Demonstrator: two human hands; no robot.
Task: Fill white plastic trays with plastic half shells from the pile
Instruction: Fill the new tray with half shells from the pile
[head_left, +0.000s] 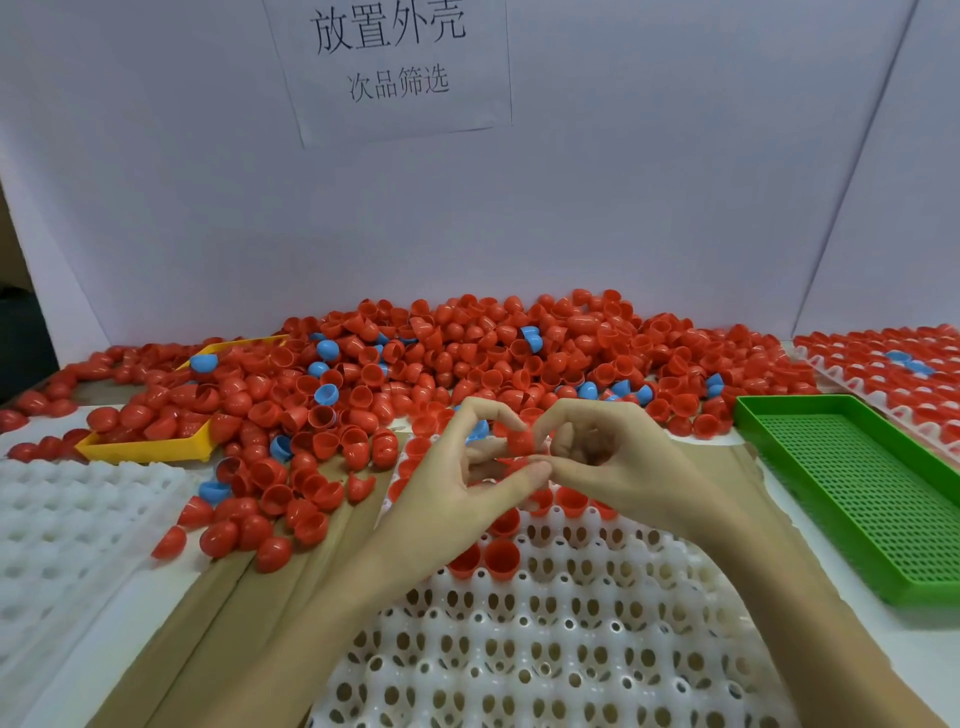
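A big pile of red half shells, with a few blue ones mixed in, covers the back of the table. In front of me lies a white plastic tray with round holes; a few red shells sit in its far rows. Above the tray's far end my left hand and my right hand meet. Both pinch a small red half shell between their fingertips. More red shells seem to lie under the fingers, partly hidden.
An empty green mesh tray lies at the right. Behind it a white tray full of red shells stands. A yellow tray is half buried in the pile at the left. Another white tray sits at the near left.
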